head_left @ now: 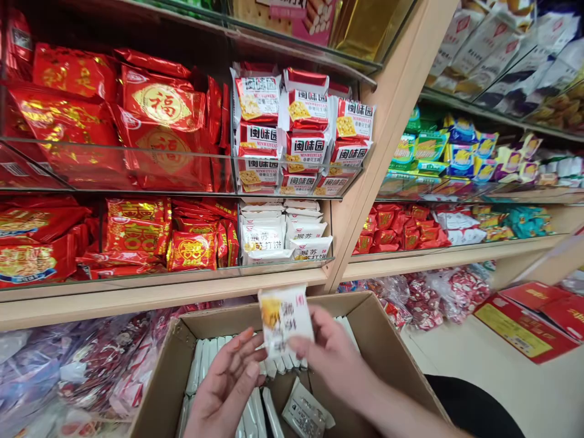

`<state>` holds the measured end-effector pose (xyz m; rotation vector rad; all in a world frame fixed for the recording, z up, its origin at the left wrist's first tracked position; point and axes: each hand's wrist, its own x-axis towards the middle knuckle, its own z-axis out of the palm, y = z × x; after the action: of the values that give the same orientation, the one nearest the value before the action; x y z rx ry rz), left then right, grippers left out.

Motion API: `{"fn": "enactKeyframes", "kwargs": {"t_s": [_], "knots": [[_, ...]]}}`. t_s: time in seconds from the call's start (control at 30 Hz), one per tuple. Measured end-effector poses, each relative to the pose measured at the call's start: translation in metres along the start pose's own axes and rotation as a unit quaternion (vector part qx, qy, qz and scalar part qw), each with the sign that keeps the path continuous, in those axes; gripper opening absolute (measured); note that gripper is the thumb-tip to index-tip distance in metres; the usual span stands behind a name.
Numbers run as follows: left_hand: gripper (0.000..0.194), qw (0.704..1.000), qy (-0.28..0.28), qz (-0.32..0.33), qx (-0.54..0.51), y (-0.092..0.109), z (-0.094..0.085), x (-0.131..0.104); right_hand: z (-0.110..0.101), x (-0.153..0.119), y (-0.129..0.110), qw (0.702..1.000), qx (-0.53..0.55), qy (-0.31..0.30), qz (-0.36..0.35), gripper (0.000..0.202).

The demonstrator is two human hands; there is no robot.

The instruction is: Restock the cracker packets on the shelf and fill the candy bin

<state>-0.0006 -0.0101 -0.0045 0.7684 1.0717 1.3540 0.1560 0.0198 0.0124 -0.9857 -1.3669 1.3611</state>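
Above the open cardboard box (385, 347), just in front of the lower shelf (159, 302), I have one white packet (285, 322) raised in my right hand (331, 350). I judge the step in hand to be handling this single packet between the box and the shelf; which way it is bound I cannot tell from here. Its printed face is turned up towards me, a little blurred. Similar white packets (263, 234) stand stacked on the shelf just beyond, and a row of packets (207, 362) stands on edge inside the box, with a loose packet (305, 412) lying below my hands.

The next move, as I judge it, calls for a light, steady hold and a level turn of the wrist, since squeezing hard could crack what the wrapper holds.

My right grip is closed on the packet by its lower right side, thumb across the front, fingers behind the edge; that forearm slants up from the bottom right. My left hand (230, 383) is spread, palm turned inward and partly up, fingertips right beside the packet's lower left edge. Whether they touch it, I cannot tell; that grip is wide and carries nothing I can see.
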Motion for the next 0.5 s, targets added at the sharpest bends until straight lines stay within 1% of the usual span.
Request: {"fn": "enactKeyframes", "kwargs": {"t_s": [0.03,0.07,0.1,0.13,0.17,0.2,0.23,0.27,0.3,0.37,0.43,0.5], "knots": [[0.043,1.000,0.006,0.006,0.019,0.000,-0.002,0.001,-0.008,0.013,-0.014,0.997,-0.055,0.013,-0.051,0.033],[0.041,0.999,0.008,0.006,0.036,0.000,-0.004,0.002,-0.015,0.028,-0.029,0.987,-0.118,0.024,-0.110,0.036],[0.039,0.999,0.004,0.003,0.048,0.000,-0.005,0.003,-0.023,0.044,-0.044,0.966,-0.184,0.037,-0.176,0.040],[0.039,0.998,-0.002,-0.001,0.056,-0.001,-0.006,0.003,-0.028,0.061,-0.059,0.937,-0.253,0.045,-0.235,0.041],[0.040,0.998,-0.008,-0.001,0.061,-0.002,-0.006,0.004,-0.033,0.078,-0.072,0.901,-0.319,0.050,-0.288,0.039],[0.040,0.998,-0.014,0.002,0.063,-0.004,-0.006,0.005,-0.036,0.094,-0.083,0.866,-0.375,0.050,-0.326,0.037],[0.040,0.998,-0.020,0.007,0.062,-0.006,-0.006,0.005,-0.037,0.109,-0.091,0.835,-0.423,0.042,-0.348,0.035],[0.041,0.998,-0.023,0.013,0.058,-0.009,-0.006,0.005,-0.037,0.122,-0.097,0.813,-0.460,0.029,-0.357,0.034],[0.041,0.998,-0.025,0.018,0.055,-0.011,-0.005,0.005,-0.037,0.133,-0.100,0.799,-0.487,0.011,-0.352,0.034],[0.041,0.998,-0.024,0.027,0.051,-0.016,-0.005,0.006,-0.034,0.150,-0.101,0.789,-0.523,-0.033,-0.322,0.038],[0.040,0.998,-0.021,0.027,0.050,-0.019,-0.005,0.007,-0.031,0.158,-0.097,0.782,-0.547,-0.068,-0.290,0.041],[0.039,0.998,-0.024,0.027,0.053,-0.020,-0.006,0.007,-0.029,0.161,-0.092,0.766,-0.579,-0.074,-0.270,0.039]]}}
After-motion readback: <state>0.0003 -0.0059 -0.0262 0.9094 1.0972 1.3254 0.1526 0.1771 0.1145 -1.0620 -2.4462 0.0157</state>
